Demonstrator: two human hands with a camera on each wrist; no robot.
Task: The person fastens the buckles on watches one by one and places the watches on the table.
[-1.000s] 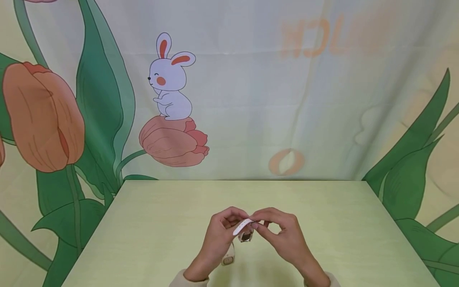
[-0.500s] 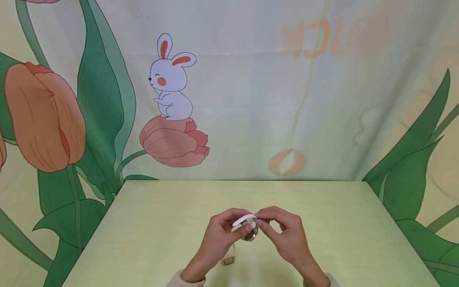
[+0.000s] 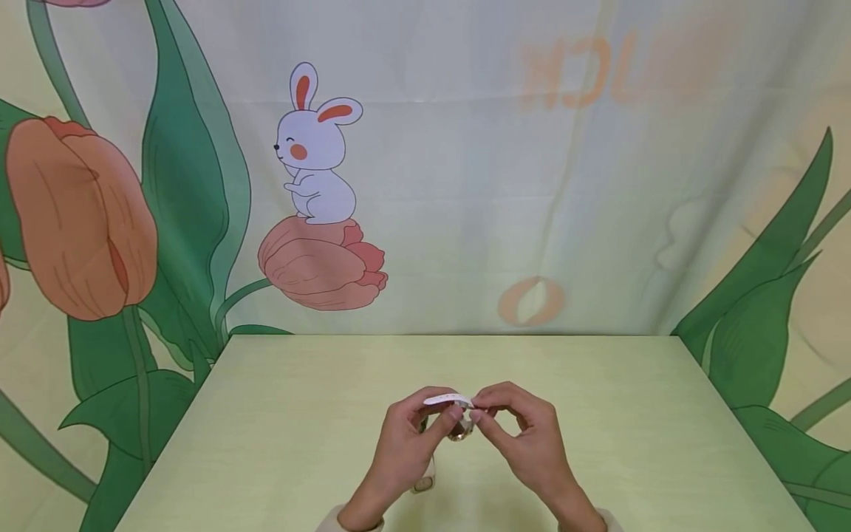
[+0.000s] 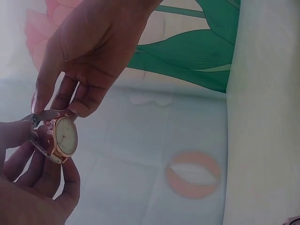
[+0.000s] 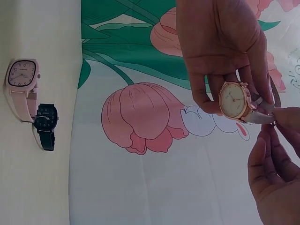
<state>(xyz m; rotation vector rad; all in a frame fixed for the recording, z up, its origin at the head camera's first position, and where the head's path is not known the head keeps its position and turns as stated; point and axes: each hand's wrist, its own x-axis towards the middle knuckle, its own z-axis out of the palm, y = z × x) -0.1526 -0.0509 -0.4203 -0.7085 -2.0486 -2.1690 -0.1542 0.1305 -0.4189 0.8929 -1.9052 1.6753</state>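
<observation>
A wristwatch with a rose-gold case, pale dial and white strap is held up between both hands. My left hand grips it, thumb over the front near the case and fingers behind. The strap arches over the top in the head view, its free end pointing left. My right hand pinches the strap near its right end with thumb and index finger. In the left wrist view the round dial faces the camera; the fingertips of both hands partly cover the strap and whatever fastening is there.
A pink square watch and a small black watch lie on the pale table. In the head view the pink one sits partly behind my left wrist. A printed curtain hangs behind the table's far edge.
The watch has risen slightly and turned, so its strap now lies nearly level instead of slanting down-left. My left thumb has moved onto the watch; the right hand keeps its pinch.
</observation>
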